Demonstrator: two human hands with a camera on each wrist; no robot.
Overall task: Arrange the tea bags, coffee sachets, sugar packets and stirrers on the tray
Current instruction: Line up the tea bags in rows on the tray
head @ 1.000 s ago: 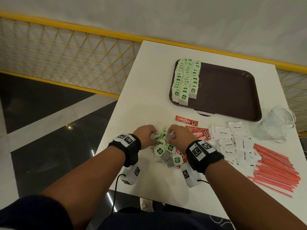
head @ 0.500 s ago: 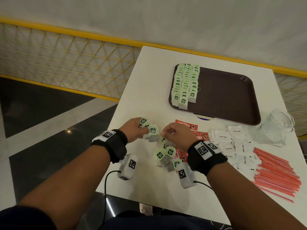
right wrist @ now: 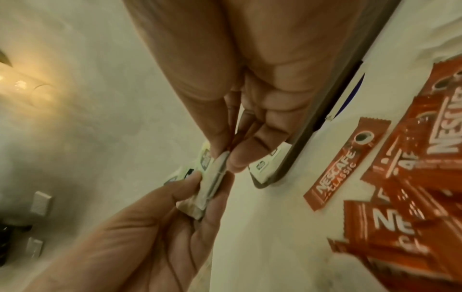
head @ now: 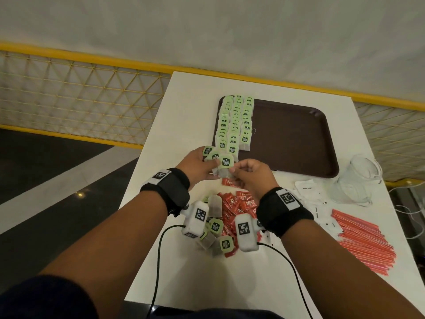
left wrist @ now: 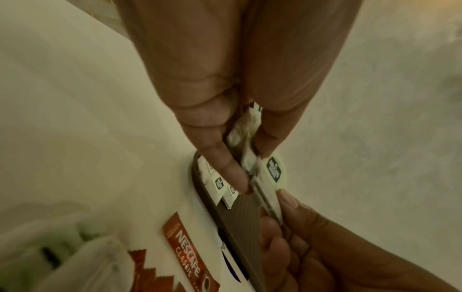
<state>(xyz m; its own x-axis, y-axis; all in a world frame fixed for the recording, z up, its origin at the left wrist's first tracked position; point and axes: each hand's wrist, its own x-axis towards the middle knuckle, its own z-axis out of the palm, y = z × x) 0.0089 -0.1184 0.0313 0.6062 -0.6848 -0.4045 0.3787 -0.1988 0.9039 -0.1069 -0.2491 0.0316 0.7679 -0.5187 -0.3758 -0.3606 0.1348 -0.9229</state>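
My left hand (head: 199, 166) holds a small fan of green-tagged tea bags (head: 218, 160) just before the near left corner of the brown tray (head: 296, 143). My right hand (head: 247, 174) pinches the nearest bag of that stack (right wrist: 216, 180) between thumb and forefinger. Rows of tea bags (head: 234, 122) line the tray's left side. Loose tea bags (head: 216, 226) and red Nescafe coffee sachets (head: 239, 203) lie on the white table under my wrists. White sugar packets (head: 307, 188) and red stirrers (head: 363, 240) lie to the right.
A clear glass jug (head: 355, 179) stands right of the tray's near corner. The white table (head: 181, 111) ends at a yellow mesh railing (head: 80, 97) on the left and back. Cables (head: 158, 261) hang from both wrist cameras over the near edge.
Both hands have lifted from the loose pile and moved away from me to the tray's near left corner, carrying a handful of tea bags.
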